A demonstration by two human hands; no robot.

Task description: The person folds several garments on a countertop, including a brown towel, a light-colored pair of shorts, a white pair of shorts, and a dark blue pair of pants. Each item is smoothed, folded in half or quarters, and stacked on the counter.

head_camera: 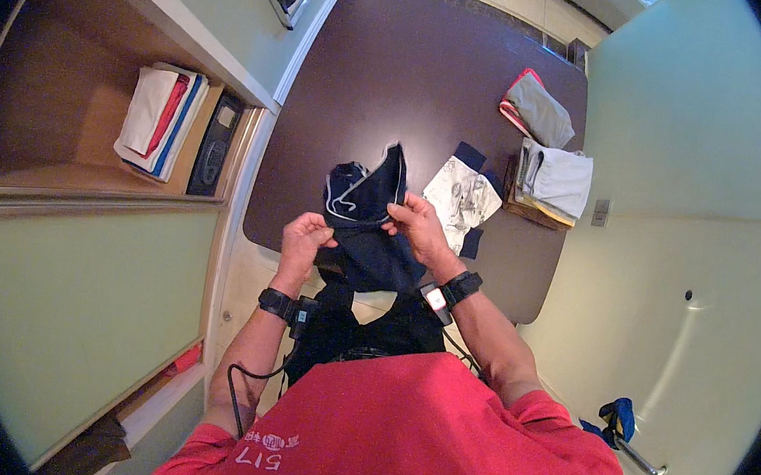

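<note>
A dark navy garment with thin white piping [374,192] lies across the near edge of the brown table, partly raised and partly hanging over. My left hand [308,234] pinches its left side between thumb and fingers. On its right side, my right hand [416,224] pinches the cloth near the white piping. To the right of my right hand, a white printed garment with dark navy cuffs [464,194] lies on the table. Which part of the dark garment I hold cannot be told.
The brown table [369,65] also carries a folded grey and red garment [540,109] and a stack of folded clothes [558,179] at the right. Folded clothes [158,120] stand in a cabinet at left, beside a black safe [214,146]. A pale door [680,266] borders the right side.
</note>
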